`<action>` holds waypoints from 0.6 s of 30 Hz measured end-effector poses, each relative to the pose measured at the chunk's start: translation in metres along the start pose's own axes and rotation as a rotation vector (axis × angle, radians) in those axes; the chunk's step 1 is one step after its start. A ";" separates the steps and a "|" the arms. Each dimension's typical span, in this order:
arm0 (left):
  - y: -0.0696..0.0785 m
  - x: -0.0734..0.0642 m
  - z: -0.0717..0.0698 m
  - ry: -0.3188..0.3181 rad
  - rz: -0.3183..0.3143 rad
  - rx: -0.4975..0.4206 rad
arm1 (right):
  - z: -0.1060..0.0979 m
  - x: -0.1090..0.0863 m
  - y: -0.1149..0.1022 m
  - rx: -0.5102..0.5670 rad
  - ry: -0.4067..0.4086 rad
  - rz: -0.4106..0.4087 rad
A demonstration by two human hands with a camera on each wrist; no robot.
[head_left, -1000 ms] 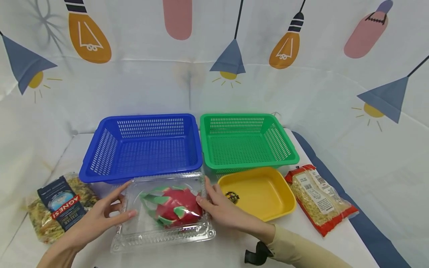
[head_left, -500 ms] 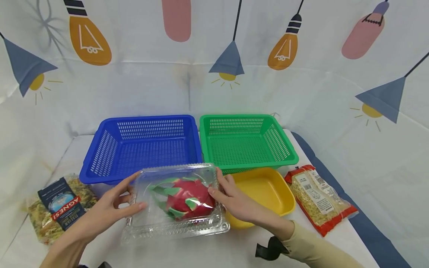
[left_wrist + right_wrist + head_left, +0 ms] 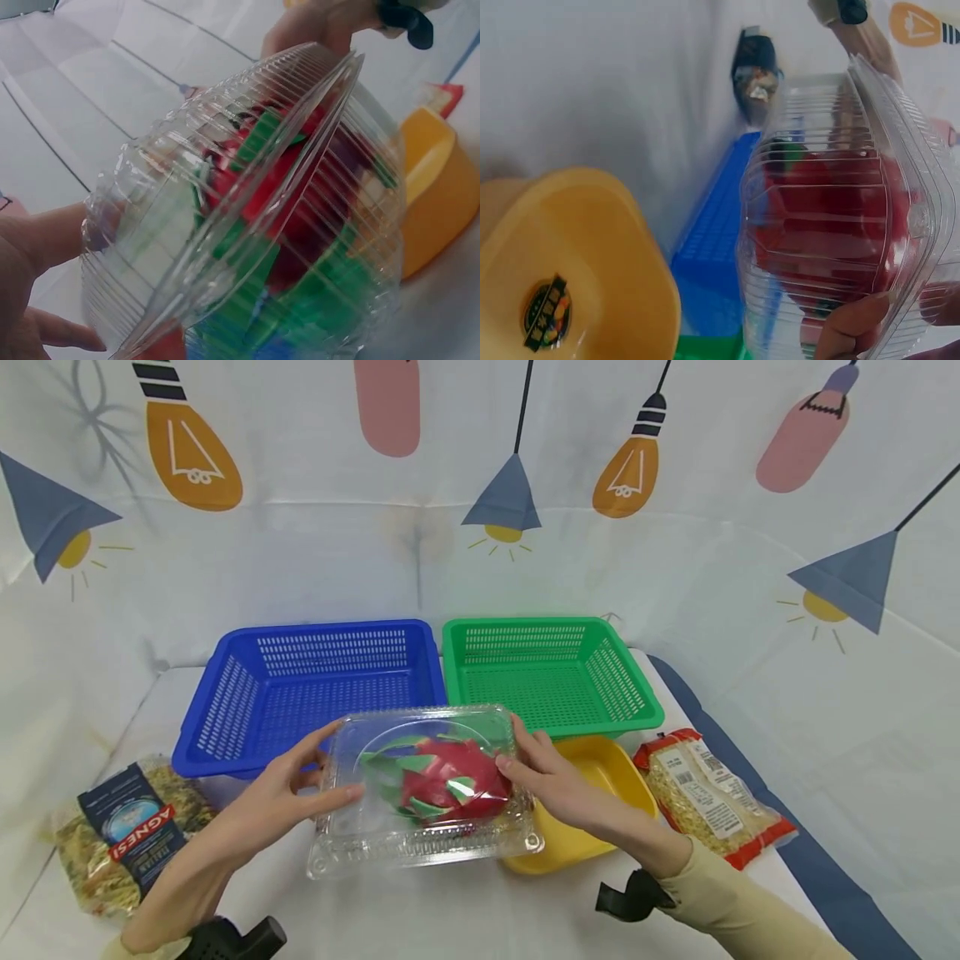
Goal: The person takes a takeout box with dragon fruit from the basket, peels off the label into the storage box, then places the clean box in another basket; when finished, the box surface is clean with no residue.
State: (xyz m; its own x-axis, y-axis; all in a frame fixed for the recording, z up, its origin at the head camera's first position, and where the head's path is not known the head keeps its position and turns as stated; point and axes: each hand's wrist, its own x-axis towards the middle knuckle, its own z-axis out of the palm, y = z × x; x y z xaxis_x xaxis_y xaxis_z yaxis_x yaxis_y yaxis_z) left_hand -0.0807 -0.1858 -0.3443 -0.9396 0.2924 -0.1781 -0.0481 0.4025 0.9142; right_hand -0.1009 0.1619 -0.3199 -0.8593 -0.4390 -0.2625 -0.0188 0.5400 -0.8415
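Note:
A clear plastic clamshell box point(image 3: 427, 847) is held up in front of the baskets by both hands, tilted slightly. Inside it, a red dragon fruit point(image 3: 457, 781) with green scales sits toward the right side. My left hand point(image 3: 288, 797) grips the box's left edge, its thumb on top of the lid. On the opposite edge, my right hand point(image 3: 555, 785) holds the box with the thumb against the upper corner. In the left wrist view, the ribbed wall and lid seam of the box point(image 3: 150, 247) appear close up. The right wrist view shows a thumb point(image 3: 855, 322) pressing the ribbed side.
Behind the box stand a blue basket point(image 3: 198, 727) and a green basket point(image 3: 540, 681) side by side. A yellow tub point(image 3: 607, 768) is partly covered by the box and right arm. An Agnesi pasta bag point(image 3: 135, 839) lies left; a red-edged food bag point(image 3: 708, 793) lies right.
Both hands have lifted the clamshell box and carried it rightward and away from the body. It now overlaps the fronts of both baskets and more of the yellow tub.

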 end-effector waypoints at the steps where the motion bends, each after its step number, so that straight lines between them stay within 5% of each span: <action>1: 0.002 0.001 0.001 0.007 0.006 -0.005 | -0.003 0.000 -0.001 0.007 0.000 0.011; 10: 0.020 0.023 0.012 0.088 0.086 0.003 | -0.037 -0.001 -0.006 0.035 0.032 0.069; 18: 0.036 0.048 0.020 0.071 0.093 -0.002 | -0.061 0.008 -0.002 0.043 0.082 0.059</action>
State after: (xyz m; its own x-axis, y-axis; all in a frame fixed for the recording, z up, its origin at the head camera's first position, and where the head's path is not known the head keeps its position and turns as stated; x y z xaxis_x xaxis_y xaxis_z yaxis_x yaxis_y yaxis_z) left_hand -0.1212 -0.1398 -0.3271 -0.9617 0.2660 -0.0667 0.0395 0.3749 0.9262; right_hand -0.1392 0.2005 -0.2915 -0.8971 -0.3465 -0.2742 0.0536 0.5307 -0.8459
